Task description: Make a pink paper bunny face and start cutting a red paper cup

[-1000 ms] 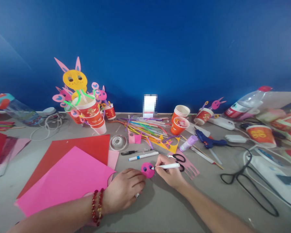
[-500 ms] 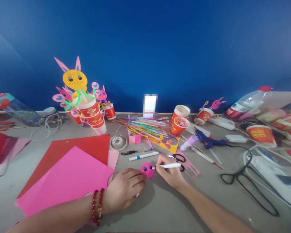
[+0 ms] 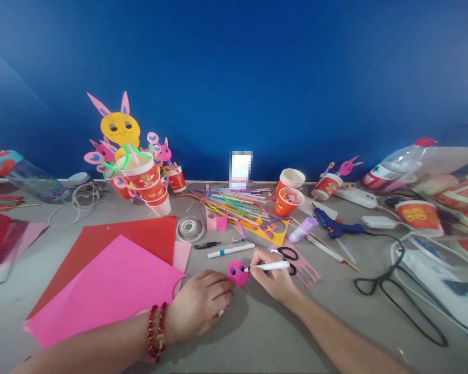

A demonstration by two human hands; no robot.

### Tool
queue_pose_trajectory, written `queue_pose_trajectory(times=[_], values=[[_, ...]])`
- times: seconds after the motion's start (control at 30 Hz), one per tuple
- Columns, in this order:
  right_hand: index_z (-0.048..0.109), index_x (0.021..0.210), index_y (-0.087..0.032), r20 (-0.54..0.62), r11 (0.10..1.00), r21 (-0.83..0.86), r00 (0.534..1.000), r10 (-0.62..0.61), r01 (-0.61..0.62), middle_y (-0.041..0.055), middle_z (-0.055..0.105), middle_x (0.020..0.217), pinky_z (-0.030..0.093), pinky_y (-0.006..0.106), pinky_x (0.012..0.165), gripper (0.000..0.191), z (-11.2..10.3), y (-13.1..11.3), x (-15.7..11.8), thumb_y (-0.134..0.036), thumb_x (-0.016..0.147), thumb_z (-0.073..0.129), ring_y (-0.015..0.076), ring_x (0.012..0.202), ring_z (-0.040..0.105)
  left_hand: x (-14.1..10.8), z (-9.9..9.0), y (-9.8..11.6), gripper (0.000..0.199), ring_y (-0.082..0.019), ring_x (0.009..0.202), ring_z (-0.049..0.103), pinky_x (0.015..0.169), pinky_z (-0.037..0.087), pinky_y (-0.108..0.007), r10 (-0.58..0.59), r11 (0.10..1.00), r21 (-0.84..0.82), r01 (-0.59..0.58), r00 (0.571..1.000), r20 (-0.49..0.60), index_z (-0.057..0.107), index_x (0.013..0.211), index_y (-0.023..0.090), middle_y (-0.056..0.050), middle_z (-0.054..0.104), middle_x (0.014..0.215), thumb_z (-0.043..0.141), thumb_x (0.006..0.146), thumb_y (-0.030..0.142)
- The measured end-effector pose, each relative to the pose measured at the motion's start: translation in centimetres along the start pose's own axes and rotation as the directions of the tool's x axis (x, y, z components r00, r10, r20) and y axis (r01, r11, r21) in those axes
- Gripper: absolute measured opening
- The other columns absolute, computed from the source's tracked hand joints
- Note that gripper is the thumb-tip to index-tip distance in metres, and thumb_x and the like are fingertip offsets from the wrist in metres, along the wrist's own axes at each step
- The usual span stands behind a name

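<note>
A pink paper disc [image 3: 237, 279] with two dark purple eye spots lies on the grey table. At its left edge my left hand [image 3: 203, 301] rests with curled fingers, the fingertips touching the disc. A small white end, like a marker cap [image 3: 220, 314], pokes out from under those fingers. My right hand [image 3: 272, 278] pinches a white marker [image 3: 273, 266], its black tip on or just over the right eye spot. Behind the disc lie another white marker with a blue band [image 3: 231, 251] and a black pen [image 3: 214, 244]. Scissors [image 3: 288, 253] are partly hidden beyond my right hand.
Pink paper [image 3: 109, 291] and red paper [image 3: 140, 234] spread at left. Decorated paper cups [image 3: 140, 179] stand behind them. Coloured straws [image 3: 234, 208], a tape roll [image 3: 190, 228], a glue stick [image 3: 303, 229] and a corded blue glue gun [image 3: 335, 224] lie farther back.
Barely anything differs. The marker and my right hand have shifted very slightly; my left hand holds its place against the disc.
</note>
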State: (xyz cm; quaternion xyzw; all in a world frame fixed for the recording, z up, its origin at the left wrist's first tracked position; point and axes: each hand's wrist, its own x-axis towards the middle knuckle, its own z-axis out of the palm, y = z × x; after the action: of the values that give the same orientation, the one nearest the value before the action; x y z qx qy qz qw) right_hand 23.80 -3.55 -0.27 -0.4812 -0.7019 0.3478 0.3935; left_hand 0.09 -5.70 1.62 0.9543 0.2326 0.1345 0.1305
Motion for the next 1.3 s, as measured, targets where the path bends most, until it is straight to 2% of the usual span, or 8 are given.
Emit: queue_pose_trajectory(times=[0.27, 1.1, 1.3], values=[[0.045, 0.062, -0.021, -0.04, 1.0, 0.013, 0.999, 0.009, -0.008, -0.0058, 0.043, 0.054, 0.025, 0.024, 0.048, 0.018, 0.01, 0.35, -0.12, -0.01, 0.075, 0.051, 0.0108, 0.049, 0.037, -0.01, 0.05, -0.07, 0.021, -0.02, 0.116, 0.055, 0.1, 0.042, -0.036, 0.004, 1.0, 0.012, -0.004, 1.0, -0.002, 0.057, 0.111, 0.018, -0.006, 0.064, 0.122, 0.05, 0.092, 0.019], [0.047, 0.063, -0.021, 0.011, 0.999, -0.038, 1.0, -0.007, 0.007, -0.0059, 0.047, 0.055, 0.029, 0.024, 0.051, 0.017, 0.01, -0.07, 0.03, -0.011, 0.075, 0.053, 0.0116, 0.051, 0.041, 0.03, 0.12, -0.1, 0.023, -0.02, 0.116, 0.055, 0.101, 0.043, -0.036, 0.008, 1.0, 0.017, -0.008, 1.0, -0.006, 0.057, 0.113, 0.019, -0.007, 0.065, 0.121, 0.048, 0.092, 0.019], [0.046, 0.064, -0.022, -0.013, 1.0, 0.012, 1.0, 0.015, -0.015, -0.0064, 0.044, 0.054, 0.026, 0.024, 0.047, 0.016, -0.02, 0.18, -0.15, -0.011, 0.076, 0.051, 0.011, 0.049, 0.038, 0.08, -0.01, -0.08, 0.023, -0.02, 0.117, 0.054, 0.101, 0.042, -0.036, 0.005, 1.0, 0.008, -0.005, 1.0, 0.001, 0.057, 0.112, 0.018, -0.006, 0.064, 0.123, 0.049, 0.091, 0.018]])
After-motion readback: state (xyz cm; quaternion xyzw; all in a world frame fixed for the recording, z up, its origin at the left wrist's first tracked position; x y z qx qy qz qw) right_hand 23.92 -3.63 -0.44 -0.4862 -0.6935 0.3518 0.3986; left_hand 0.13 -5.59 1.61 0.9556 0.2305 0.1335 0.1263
